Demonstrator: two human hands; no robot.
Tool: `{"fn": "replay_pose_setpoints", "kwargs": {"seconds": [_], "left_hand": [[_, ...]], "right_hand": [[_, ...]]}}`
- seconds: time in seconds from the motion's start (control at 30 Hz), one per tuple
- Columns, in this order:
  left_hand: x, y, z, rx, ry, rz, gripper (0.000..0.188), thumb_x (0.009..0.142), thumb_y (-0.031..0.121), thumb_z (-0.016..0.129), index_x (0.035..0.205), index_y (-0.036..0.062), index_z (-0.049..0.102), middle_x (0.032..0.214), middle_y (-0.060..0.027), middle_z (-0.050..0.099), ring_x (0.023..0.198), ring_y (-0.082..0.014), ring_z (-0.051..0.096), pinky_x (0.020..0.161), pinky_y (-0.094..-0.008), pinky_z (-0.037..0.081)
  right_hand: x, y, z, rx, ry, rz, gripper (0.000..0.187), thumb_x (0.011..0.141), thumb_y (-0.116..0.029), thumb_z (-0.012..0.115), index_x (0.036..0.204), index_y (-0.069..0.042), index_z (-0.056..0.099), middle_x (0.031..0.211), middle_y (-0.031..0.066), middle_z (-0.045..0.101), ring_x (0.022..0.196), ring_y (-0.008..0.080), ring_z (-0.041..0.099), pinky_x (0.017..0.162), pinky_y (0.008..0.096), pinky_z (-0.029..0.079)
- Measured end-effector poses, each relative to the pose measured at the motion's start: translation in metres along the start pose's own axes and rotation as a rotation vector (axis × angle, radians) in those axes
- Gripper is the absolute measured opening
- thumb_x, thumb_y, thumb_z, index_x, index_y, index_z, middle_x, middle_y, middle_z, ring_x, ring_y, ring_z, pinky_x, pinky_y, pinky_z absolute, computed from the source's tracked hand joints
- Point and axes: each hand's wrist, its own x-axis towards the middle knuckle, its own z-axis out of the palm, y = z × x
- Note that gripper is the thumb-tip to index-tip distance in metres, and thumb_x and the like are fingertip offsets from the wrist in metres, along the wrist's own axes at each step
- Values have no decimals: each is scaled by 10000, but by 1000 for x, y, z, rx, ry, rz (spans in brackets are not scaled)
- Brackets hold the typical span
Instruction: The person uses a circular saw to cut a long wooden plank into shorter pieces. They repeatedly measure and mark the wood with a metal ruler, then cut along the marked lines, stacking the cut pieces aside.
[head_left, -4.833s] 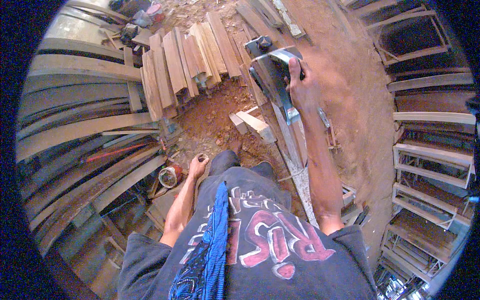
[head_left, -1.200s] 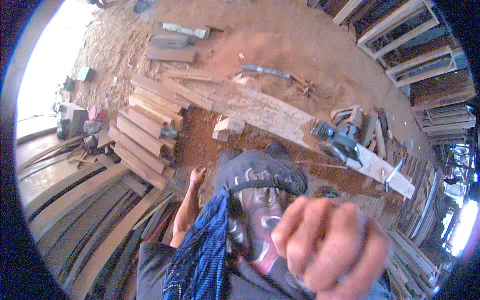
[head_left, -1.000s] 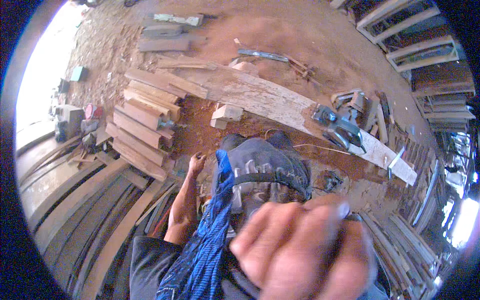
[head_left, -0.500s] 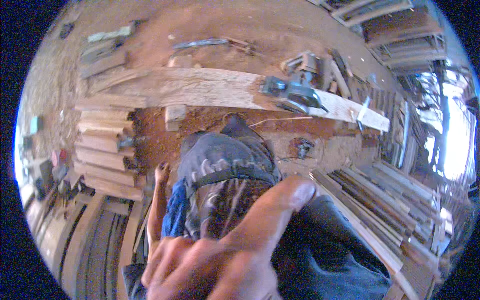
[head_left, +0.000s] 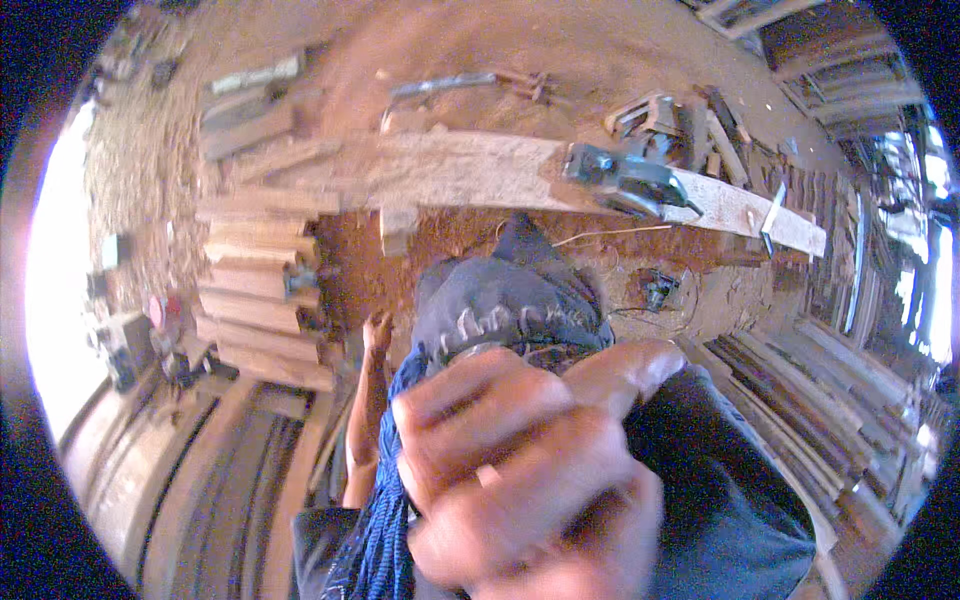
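Close in front of me, my right hand (head_left: 530,460) is raised with its fingers curled in and its thumb stretched to the right. No object shows in it, though motion blurs the fingers. My left hand (head_left: 376,332) hangs low on the left, away from everything; it is too small and blurred to read its fingers. Beyond my feet, a long pale plank (head_left: 460,168) lies crosswise, and a dark hand-held power tool (head_left: 632,182) rests on its right part. A pale block (head_left: 397,230) sits at the plank's near edge. Blue braided strands (head_left: 385,530) hang beside my left arm.
Stacked short boards (head_left: 265,310) lie left of me, with long beams (head_left: 190,470) nearer. More long boards (head_left: 800,400) spread along the right. A small dark object with a cord (head_left: 657,288) lies on the dirt floor. Wood offcuts (head_left: 650,120) pile behind the tool.
My right hand has risen, and its fingers have curled toward me with the thumb still out. The whole scene has shifted right in view as my head turned. The power tool stays on the plank.
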Motion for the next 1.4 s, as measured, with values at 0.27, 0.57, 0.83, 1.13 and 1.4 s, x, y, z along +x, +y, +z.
{"fn": "replay_pose_setpoints", "kwargs": {"seconds": [0.27, 0.57, 0.83, 1.13, 1.4], "left_hand": [[-3, 8, 9, 256, -201, -23, 351, 922, 234, 667, 1149, -28, 616, 814, -76, 697, 655, -154, 618, 607, -309, 497], [-8, 128, 41, 622, -278, 599, 185, 934, 183, 637, 964, 9, 692, 758, -54, 690, 617, -158, 618, 576, -310, 489], [-79, 344, 187, 199, -90, 744, 282, 932, 235, 643, 1043, -14, 719, 913, -115, 728, 884, -220, 666, 790, -341, 519], [-176, 524, 437, 285, 209, 1029, 372, 936, 275, 633, 1139, -36, 659, 984, -153, 651, 931, -290, 612, 881, -414, 472], [-171, 539, 513, 1050, 505, 887, 335, 888, 306, 677, 1101, 48, 692, 1081, -162, 692, 1017, -380, 639, 909, -463, 499]], "right_hand": [[14, -7, -124, -483, -817, 381, 518, 920, -585, 586, 878, -69, 609, 828, 129, 587, 701, 370, 628, 579, 476, 496], [-3, -67, -242, -1071, -808, 812, 418, 948, -479, 600, 1069, -80, 635, 984, 128, 621, 880, 370, 663, 744, 494, 549], [20, -141, -397, -1023, -547, 797, 357, 958, -437, 598, 1010, -83, 618, 936, 138, 650, 917, 367, 671, 783, 510, 536], [53, -204, -662, -1276, -522, 874, 354, 964, -438, 577, 1101, -116, 631, 1062, 120, 671, 985, 347, 673, 825, 472, 551], [42, -265, -801, -1413, -373, 1107, 374, 969, -439, 569, 1138, -110, 622, 1030, 145, 676, 920, 377, 684, 771, 501, 553]]}}
